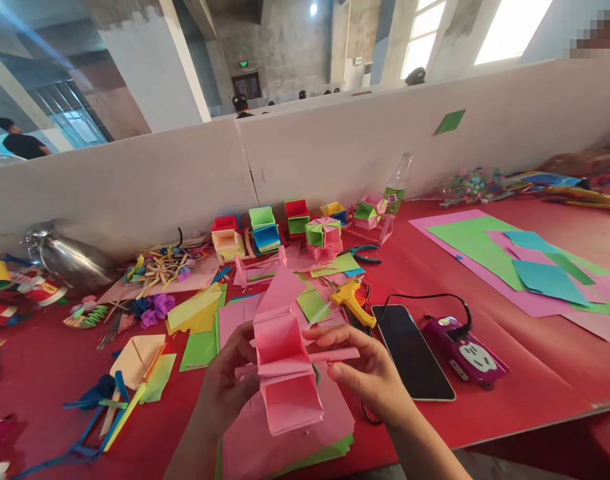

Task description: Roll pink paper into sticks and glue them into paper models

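A folded pink paper piece with open box-like compartments [285, 340] is held up between my hands. My left hand [232, 373] grips its left side, thumb low and fingers partly hidden behind it. A rolled pink paper tube [342, 355] sticks out from its right side. My right hand [369, 363] is closed round this tube, with fingers above and thumb below; one fingertip reaches the box's edge. Under the hands lies a stack of pink paper sheets [329, 427] with green ones beneath.
A yellow glue gun [353, 301], a black phone [412, 353] and a purple power socket [467, 353] lie to the right. Finished coloured paper boxes [265, 227] stand at the back near a glass bottle [399, 180]. A metal jug [72, 253] lies at left.
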The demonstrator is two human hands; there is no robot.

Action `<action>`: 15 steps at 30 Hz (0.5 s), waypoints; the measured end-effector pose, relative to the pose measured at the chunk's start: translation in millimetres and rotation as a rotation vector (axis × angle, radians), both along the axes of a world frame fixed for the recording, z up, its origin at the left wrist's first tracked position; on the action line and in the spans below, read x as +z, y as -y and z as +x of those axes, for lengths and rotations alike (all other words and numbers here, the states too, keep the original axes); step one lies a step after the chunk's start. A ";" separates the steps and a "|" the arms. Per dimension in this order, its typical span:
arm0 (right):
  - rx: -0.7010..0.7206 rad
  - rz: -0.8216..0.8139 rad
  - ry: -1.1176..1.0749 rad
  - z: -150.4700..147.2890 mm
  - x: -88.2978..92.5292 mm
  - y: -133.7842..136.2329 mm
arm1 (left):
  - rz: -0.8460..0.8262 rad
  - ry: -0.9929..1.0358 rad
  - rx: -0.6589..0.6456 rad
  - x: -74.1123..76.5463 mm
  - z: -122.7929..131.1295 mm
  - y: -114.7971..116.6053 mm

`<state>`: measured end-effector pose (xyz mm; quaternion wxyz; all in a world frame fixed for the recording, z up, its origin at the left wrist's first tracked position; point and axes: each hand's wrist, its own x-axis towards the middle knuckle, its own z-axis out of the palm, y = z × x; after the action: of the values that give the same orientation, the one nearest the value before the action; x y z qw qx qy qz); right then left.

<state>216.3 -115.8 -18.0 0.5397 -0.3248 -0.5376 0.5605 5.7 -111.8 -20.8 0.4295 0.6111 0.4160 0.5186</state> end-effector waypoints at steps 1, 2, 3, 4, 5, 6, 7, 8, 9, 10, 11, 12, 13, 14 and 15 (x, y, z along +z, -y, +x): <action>0.001 0.006 0.032 2.8 1.9 -0.5 | 0.009 -0.007 -0.039 0.0 -1.1 -0.4; -0.011 0.026 0.077 5.6 3.5 -0.6 | 0.024 -0.017 -0.077 0.3 -1.7 -0.6; -0.026 0.060 0.133 8.3 5.0 -0.1 | 0.042 -0.030 -0.104 0.5 -1.9 -0.5; -0.039 0.107 0.190 11.0 6.4 1.0 | 0.064 -0.042 -0.113 0.5 -1.6 0.0; -0.054 0.158 0.240 13.4 7.9 2.5 | 0.088 -0.056 -0.113 0.3 -0.9 0.9; -0.074 0.203 0.280 15.5 9.6 4.1 | 0.116 -0.072 -0.104 -0.1 0.0 2.0; -0.094 0.237 0.310 17.4 11.4 5.8 | 0.146 -0.097 -0.089 -0.6 1.2 3.3; -0.108 0.250 0.342 19.0 13.3 7.1 | 0.182 -0.135 -0.072 -0.9 2.4 4.8; -0.107 0.241 0.382 20.1 15.1 7.8 | 0.222 -0.187 -0.056 -0.8 3.6 6.3; -0.099 0.216 0.421 20.8 16.5 7.8 | 0.265 -0.246 -0.040 -0.3 4.8 7.8; -0.084 0.177 0.451 21.1 17.2 6.9 | 0.307 -0.310 -0.029 0.5 5.9 9.0; -0.064 0.129 0.468 20.9 17.1 5.3 | 0.346 -0.369 -0.018 1.4 7.0 9.8; -0.043 0.072 0.468 20.3 16.0 3.1 | 0.384 -0.422 -0.008 2.2 8.1 10.3; -0.027 0.011 0.445 19.3 14.0 0.7 | 0.421 -0.466 0.005 2.6 9.3 10.4; -0.016 -0.053 0.404 18.1 11.2 -1.9 | 0.456 -0.504 0.020 2.4 10.4 10.0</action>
<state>234.3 -113.9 -6.8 0.4167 -0.4488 -0.6175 0.4935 16.0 -121.8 -18.4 0.1602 0.7962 0.3885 0.4352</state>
